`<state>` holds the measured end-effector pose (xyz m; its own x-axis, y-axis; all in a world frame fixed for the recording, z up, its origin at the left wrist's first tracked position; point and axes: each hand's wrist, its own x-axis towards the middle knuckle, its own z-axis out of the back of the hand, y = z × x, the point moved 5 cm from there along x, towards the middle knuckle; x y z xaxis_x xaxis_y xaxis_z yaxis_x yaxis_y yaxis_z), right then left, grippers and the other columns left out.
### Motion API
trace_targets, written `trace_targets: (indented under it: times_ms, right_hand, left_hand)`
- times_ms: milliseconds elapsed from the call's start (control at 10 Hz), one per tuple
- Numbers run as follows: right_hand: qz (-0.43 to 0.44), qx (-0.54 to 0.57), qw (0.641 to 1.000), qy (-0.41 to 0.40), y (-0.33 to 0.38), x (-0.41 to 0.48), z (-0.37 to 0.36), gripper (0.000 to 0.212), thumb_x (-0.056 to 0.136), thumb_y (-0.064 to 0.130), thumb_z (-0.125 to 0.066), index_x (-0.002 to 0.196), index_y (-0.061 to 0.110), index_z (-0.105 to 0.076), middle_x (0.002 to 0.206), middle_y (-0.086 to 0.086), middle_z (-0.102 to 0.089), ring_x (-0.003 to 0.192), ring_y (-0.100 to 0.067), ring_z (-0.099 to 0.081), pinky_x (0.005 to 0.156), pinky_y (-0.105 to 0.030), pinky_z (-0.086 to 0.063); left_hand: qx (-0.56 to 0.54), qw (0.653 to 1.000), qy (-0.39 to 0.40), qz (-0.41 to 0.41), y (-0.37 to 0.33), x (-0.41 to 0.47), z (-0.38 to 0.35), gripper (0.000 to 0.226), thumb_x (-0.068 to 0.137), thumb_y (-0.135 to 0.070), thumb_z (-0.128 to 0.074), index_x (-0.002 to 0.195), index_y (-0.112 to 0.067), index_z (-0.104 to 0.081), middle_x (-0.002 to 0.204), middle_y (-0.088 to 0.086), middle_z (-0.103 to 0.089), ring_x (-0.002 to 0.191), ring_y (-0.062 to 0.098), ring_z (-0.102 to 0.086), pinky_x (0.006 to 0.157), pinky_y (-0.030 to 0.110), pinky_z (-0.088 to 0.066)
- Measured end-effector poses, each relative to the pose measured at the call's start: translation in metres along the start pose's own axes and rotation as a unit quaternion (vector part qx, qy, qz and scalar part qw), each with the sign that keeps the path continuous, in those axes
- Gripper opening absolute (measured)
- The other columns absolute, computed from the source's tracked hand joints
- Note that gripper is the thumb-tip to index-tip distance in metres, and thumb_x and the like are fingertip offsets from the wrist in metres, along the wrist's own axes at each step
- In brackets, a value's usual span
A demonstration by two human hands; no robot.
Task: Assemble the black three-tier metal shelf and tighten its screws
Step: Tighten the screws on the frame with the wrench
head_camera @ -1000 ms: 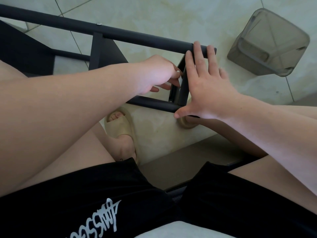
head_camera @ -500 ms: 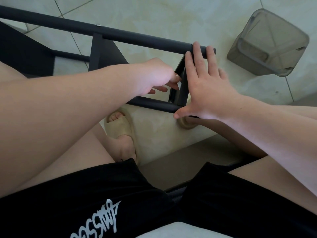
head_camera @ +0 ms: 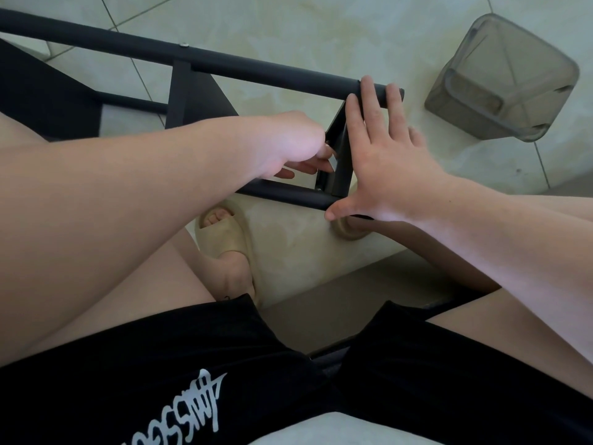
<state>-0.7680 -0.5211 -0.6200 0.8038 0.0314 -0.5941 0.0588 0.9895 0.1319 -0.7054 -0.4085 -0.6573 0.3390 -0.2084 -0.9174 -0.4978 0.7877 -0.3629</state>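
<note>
The black metal shelf lies on its side on the tiled floor, its upper pole (head_camera: 256, 70) running from the left edge to the centre right. A lower pole (head_camera: 282, 192) lies parallel to it, nearer me. The end tier panel (head_camera: 341, 168) stands between the two poles. My right hand (head_camera: 385, 165) lies spread flat against that panel's outer face, fingers over the upper pole's end, thumb by the lower pole. My left hand (head_camera: 288, 139) reaches to the panel's inner face. Its curled fingertips pinch something small there, probably a fastener, mostly hidden. A screw head (head_camera: 183, 44) shows on the upper pole.
A grey translucent plastic bin (head_camera: 500, 78) lies tipped on the floor at the upper right. A second tier panel (head_camera: 192, 101) crosses the frame further left. My foot in a beige slipper (head_camera: 224, 239) rests under the lower pole, with my knees and black shorts below.
My left hand's fingertips have shifted slightly at the panel's inner face. My right hand and the shelf have stayed in place.
</note>
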Motion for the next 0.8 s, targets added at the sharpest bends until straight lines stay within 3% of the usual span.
trace_targets:
  times_ms: [200,400,800]
  right_hand:
    - [0.001,0.001,1.000,0.002,0.0004,-0.0004,-0.0005,0.153,0.061,0.077,-0.078,0.158,0.010,0.019,0.163,-0.006,0.033,0.151,-0.036,0.025,0.122,-0.060,-0.016]
    - [0.001,0.001,1.000,0.003,0.0007,-0.0005,-0.0011,0.153,0.061,0.078,-0.078,0.158,0.010,0.019,0.163,-0.007,0.033,0.152,-0.036,0.025,0.122,-0.059,-0.015]
    - [0.002,-0.002,1.000,0.002,-0.0004,-0.0004,-0.0013,0.153,0.061,0.078,-0.077,0.158,0.010,0.019,0.163,-0.006,0.033,0.151,-0.037,0.026,0.122,-0.059,-0.015]
  left_hand:
    - [0.025,1.000,0.000,0.004,0.0007,0.0009,0.0023,0.014,0.101,-0.025,-0.053,0.102,-0.023,-0.067,0.077,-0.014,-0.076,0.096,0.006,-0.063,0.086,0.033,-0.046]
    - [0.050,0.999,-0.008,-0.004,0.0010,0.0024,0.0042,0.011,0.100,-0.024,-0.055,0.102,-0.022,-0.066,0.092,-0.010,-0.074,0.099,0.009,-0.063,0.086,0.033,-0.046]
    - [0.089,0.996,-0.005,-0.017,0.0035,0.0042,0.0094,0.010,0.100,-0.019,-0.057,0.101,-0.021,-0.066,0.088,-0.011,-0.073,0.091,0.008,-0.061,0.077,0.029,-0.045]
